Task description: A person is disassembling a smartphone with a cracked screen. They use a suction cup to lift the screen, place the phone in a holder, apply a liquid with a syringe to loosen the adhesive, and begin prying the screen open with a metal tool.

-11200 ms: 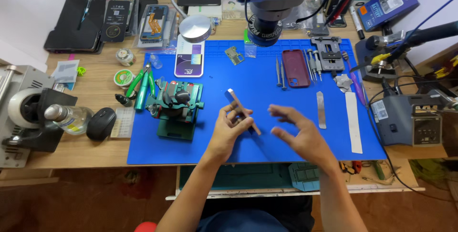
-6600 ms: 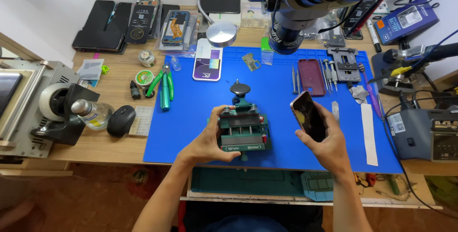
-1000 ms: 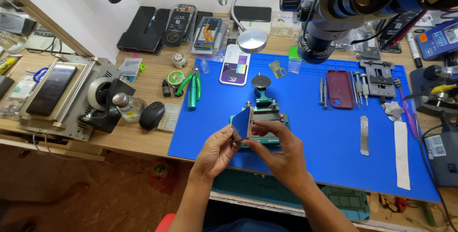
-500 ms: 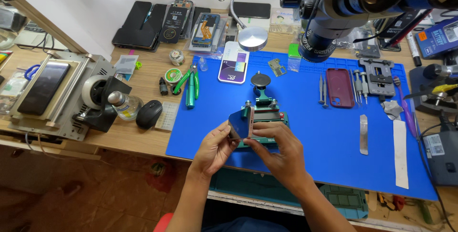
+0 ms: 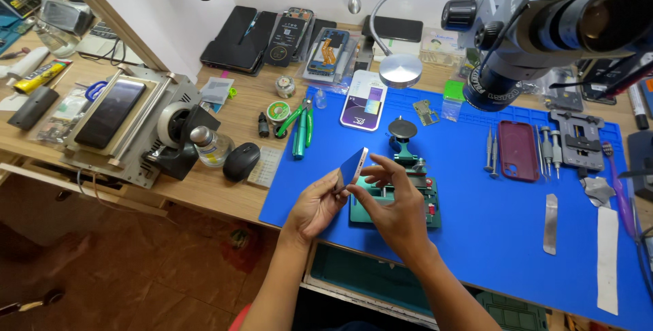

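Observation:
Both my hands hold a slim smartphone (image 5: 354, 166) up on edge above the blue work mat (image 5: 490, 222). My left hand (image 5: 317, 203) grips its lower end from the left. My right hand (image 5: 393, 202) pinches the phone's right side with thumb and fingers. Right behind the hands stands a green clamp fixture (image 5: 408, 188) with a round black knob on top; my right hand partly hides it.
A microscope head (image 5: 544, 18) hangs over the mat's far right. On the mat lie a maroon phone case (image 5: 518, 159), screwdrivers (image 5: 491, 149), a metal holder (image 5: 577, 142) and a flat metal spudger (image 5: 550, 214). Green pliers (image 5: 299, 127), a mouse (image 5: 241, 161), a bottle and a screen separator machine (image 5: 115, 123) sit left.
The view has shifted a little left. The phone is now tilted more upright between my hands, lifted slightly off the green fixture.

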